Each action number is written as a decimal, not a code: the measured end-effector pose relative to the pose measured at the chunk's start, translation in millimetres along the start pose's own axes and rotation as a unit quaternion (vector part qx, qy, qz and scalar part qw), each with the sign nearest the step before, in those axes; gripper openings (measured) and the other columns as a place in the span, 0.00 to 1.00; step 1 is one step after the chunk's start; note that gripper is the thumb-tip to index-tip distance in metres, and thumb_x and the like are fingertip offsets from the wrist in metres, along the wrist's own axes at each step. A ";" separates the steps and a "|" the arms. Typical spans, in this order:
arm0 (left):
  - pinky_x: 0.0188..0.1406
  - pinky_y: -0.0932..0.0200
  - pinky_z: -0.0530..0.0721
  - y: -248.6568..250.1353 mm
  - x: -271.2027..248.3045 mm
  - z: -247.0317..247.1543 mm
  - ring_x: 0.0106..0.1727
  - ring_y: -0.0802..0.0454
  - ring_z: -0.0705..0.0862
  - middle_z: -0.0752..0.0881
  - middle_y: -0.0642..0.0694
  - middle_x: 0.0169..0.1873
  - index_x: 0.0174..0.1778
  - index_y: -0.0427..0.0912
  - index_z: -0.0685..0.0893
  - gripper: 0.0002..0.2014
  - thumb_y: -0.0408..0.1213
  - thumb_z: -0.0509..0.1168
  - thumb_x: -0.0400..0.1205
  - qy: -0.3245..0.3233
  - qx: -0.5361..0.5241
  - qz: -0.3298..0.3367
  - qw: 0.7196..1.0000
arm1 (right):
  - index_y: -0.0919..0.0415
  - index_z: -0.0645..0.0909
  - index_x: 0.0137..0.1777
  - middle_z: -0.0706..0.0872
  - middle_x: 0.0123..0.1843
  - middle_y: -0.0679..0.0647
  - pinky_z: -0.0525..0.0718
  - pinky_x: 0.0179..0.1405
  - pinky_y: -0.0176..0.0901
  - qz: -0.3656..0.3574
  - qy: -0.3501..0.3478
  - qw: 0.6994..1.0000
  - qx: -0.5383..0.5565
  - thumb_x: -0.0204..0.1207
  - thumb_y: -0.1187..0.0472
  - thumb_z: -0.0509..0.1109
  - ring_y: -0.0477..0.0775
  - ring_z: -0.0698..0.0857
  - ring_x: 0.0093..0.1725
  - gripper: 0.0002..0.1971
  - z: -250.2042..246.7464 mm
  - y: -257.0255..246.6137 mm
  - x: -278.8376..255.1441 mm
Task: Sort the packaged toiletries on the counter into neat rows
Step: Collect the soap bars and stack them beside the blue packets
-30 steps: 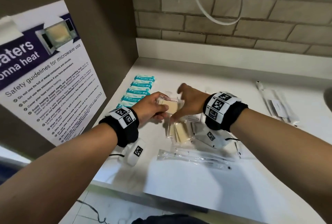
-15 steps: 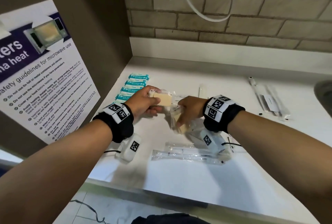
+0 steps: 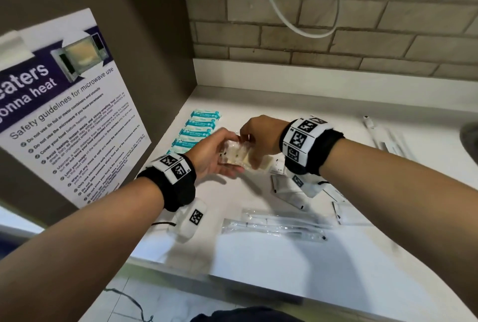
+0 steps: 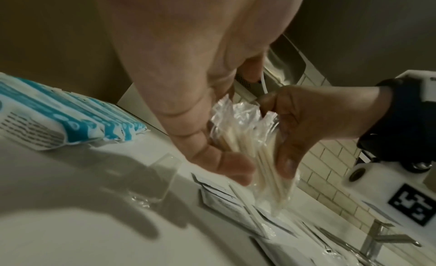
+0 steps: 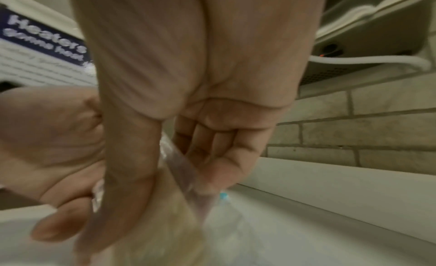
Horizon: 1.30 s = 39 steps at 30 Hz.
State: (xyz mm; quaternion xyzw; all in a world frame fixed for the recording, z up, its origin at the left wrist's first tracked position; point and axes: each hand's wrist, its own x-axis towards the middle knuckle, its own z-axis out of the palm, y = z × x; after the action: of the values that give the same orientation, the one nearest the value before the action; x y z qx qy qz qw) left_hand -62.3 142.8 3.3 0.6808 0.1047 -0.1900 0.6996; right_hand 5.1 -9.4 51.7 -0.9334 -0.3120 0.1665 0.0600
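Observation:
A small stack of clear packets (image 3: 236,153) with cream sticks inside is held just above the white counter (image 3: 271,270). My left hand (image 3: 212,158) cradles the stack from below, fingers (image 4: 226,163) curled under it. From the right, my right hand (image 3: 258,135) pinches the same packets (image 4: 243,139) between thumb and fingers. To the left, beside the wall, several teal packets (image 3: 200,129) lie in one row. White sachets (image 3: 287,189) and long clear-wrapped items (image 3: 274,227) lie loose near my right wrist.
A brown side panel with a microwave safety poster (image 3: 67,120) closes the left side. A brick wall (image 3: 336,24) with a white cable stands behind. More long wrapped items (image 3: 382,138) lie at the far right, near a dark sink edge (image 3: 469,135).
My right hand lifted from the loose pile on the counter and came up against the packets in my left hand. Both hands now hold the stack together, slightly further from the wall.

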 end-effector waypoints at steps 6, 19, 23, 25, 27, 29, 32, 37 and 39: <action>0.49 0.34 0.86 -10.8 4.7 -2.8 0.42 0.37 0.88 0.88 0.37 0.45 0.57 0.43 0.80 0.18 0.30 0.76 0.74 0.021 0.123 0.061 0.990 | 0.55 0.73 0.53 0.81 0.53 0.51 0.79 0.36 0.40 -0.029 0.048 0.997 0.043 0.51 0.54 0.87 0.53 0.80 0.47 0.32 21.5 -1.4 -2.6; 0.42 0.62 0.79 -23.1 2.2 -5.8 0.47 0.51 0.82 0.85 0.50 0.46 0.59 0.46 0.75 0.17 0.31 0.72 0.78 -0.027 0.329 0.105 0.938 | 0.52 0.76 0.50 0.84 0.44 0.49 0.78 0.42 0.42 -0.011 -0.040 0.999 -0.019 0.66 0.50 0.78 0.54 0.82 0.45 0.17 40.0 6.0 -25.7; 0.52 0.50 0.82 -23.0 0.3 -5.9 0.50 0.46 0.83 0.84 0.46 0.52 0.60 0.53 0.72 0.14 0.42 0.66 0.81 -0.022 0.465 0.086 0.881 | 0.49 0.75 0.51 0.81 0.41 0.48 0.79 0.43 0.44 -0.003 -0.020 0.996 -0.089 0.66 0.45 0.75 0.54 0.81 0.44 0.18 43.7 -2.9 -25.5; 0.59 0.43 0.79 -26.5 1.3 -2.4 0.58 0.42 0.79 0.79 0.43 0.60 0.67 0.51 0.70 0.18 0.46 0.62 0.82 -0.020 0.541 0.062 0.839 | 0.51 0.74 0.51 0.81 0.42 0.49 0.77 0.42 0.44 -0.003 -0.034 0.995 -0.091 0.69 0.45 0.74 0.55 0.82 0.45 0.17 50.2 -4.6 -24.5; 0.62 0.42 0.75 -30.0 2.5 2.5 0.62 0.40 0.75 0.75 0.41 0.63 0.71 0.50 0.67 0.22 0.47 0.60 0.82 -0.027 0.574 0.038 0.817 | 0.53 0.74 0.54 0.80 0.43 0.50 0.75 0.42 0.43 -0.008 -0.048 0.997 -0.058 0.71 0.46 0.74 0.55 0.81 0.42 0.18 58.3 -4.3 -23.6; 0.63 0.41 0.76 -32.6 2.4 7.4 0.63 0.39 0.76 0.72 0.41 0.65 0.73 0.49 0.64 0.24 0.49 0.60 0.82 -0.043 0.584 0.031 0.810 | 0.57 0.74 0.59 0.82 0.47 0.53 0.75 0.42 0.42 -0.010 -0.053 0.998 -0.017 0.71 0.48 0.75 0.55 0.81 0.44 0.22 65.7 -3.5 -22.5; 0.60 0.43 0.78 -32.7 1.9 9.0 0.58 0.37 0.81 0.70 0.41 0.67 0.75 0.49 0.61 0.25 0.51 0.59 0.84 -0.045 0.611 0.033 0.790 | 0.58 0.73 0.57 0.85 0.51 0.54 0.81 0.43 0.45 0.002 -0.058 0.998 0.017 0.67 0.50 0.79 0.55 0.83 0.46 0.24 70.6 -0.8 -20.8; 0.50 0.50 0.77 -25.2 -0.3 5.4 0.52 0.40 0.80 0.74 0.38 0.63 0.70 0.44 0.65 0.19 0.45 0.58 0.86 -0.065 0.619 0.057 0.781 | 0.57 0.69 0.48 0.79 0.44 0.53 0.73 0.36 0.41 -0.010 -0.026 1.000 0.013 0.69 0.61 0.76 0.55 0.79 0.40 0.16 65.5 1.7 -22.5; 0.48 0.53 0.74 -21.9 -2.8 5.2 0.50 0.43 0.78 0.74 0.40 0.61 0.69 0.43 0.67 0.17 0.44 0.58 0.86 -0.054 0.622 0.072 0.778 | 0.58 0.71 0.48 0.80 0.43 0.55 0.71 0.26 0.39 -0.007 -0.016 1.000 0.013 0.69 0.63 0.75 0.50 0.77 0.31 0.15 63.3 0.7 -21.8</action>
State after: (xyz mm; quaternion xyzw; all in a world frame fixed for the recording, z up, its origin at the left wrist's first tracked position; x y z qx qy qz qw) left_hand -74.3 137.9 -15.2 0.9618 -0.1236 -0.1999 0.1403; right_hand -32.9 -22.7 -1.9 -0.9275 -0.3175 0.1851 0.0684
